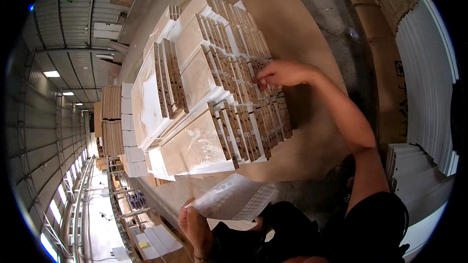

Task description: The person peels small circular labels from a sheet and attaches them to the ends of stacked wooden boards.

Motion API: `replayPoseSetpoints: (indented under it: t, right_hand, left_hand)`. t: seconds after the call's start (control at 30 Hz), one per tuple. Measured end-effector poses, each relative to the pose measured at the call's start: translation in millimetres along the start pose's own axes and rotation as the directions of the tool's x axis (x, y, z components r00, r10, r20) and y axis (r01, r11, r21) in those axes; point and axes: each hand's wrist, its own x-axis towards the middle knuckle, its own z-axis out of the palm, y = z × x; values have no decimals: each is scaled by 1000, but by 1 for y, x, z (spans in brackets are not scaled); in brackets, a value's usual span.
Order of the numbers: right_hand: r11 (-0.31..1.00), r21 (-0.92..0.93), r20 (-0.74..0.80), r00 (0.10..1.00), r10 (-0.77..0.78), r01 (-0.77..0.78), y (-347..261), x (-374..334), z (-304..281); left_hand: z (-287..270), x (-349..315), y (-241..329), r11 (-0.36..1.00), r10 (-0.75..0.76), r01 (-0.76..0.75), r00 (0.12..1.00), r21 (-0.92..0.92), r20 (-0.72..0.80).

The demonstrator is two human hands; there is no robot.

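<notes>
1. Step in hand: The work appears to be placing small round stickers on panel edges, with the sheet (234, 199) serving as the supply. This is a judgement from the matching round marks.
2. Left hand (196, 228): The grip is closed on the near left corner of the sheet, holding it tilted in front of the body, beside the panel stack (195, 63).
3. Right hand (282, 74): The fingers are bent inward at the exposed edges of the panel stack. Whether the grip holds a sticker, or touches the edge, cannot be told.
4. Next move: Probably calls for aligning a fingertip with one edge and pressing flat, without disturbing neighbouring panels.
5. Sheet condition: Thin, pale and glossy, with rows of round shapes and a few printed characters.
6. Panel stack condition: Tan faces, speckled brown edges, white layers between; several edges bear small white round marks (225, 74). Tiers are slightly staggered.
</notes>
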Motion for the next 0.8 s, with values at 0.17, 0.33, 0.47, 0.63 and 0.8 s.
replayPoseSetpoints:
  t: [0.17, 0.33, 0.47, 0.63, 0.8]
  right_hand:
    - [911, 305, 336, 926, 170, -278, -6, -10, 4]
    - [839, 460, 420, 904, 81, -289, 0, -14, 5]
    - [823, 452, 396, 904, 160, -344, -2, -19, -3]
    - [924, -382, -146, 988, -54, -5, -78, -15, 10]
    - [897, 25, 89, 893, -441, 441, -154, -28, 49]
  left_hand:
    - [1, -4, 2, 997, -17, 18, 1000, -71, 14]
    - [-2, -7, 2, 997, -11, 10, 1000, -72, -21]
    - [-4, -4, -5, 996, -70, 68, 997, 50, 29]
    - [7, -2, 5, 996, -92, 90, 991, 28, 99]
    - [2, -5, 4, 994, -112, 112, 990, 2, 90]
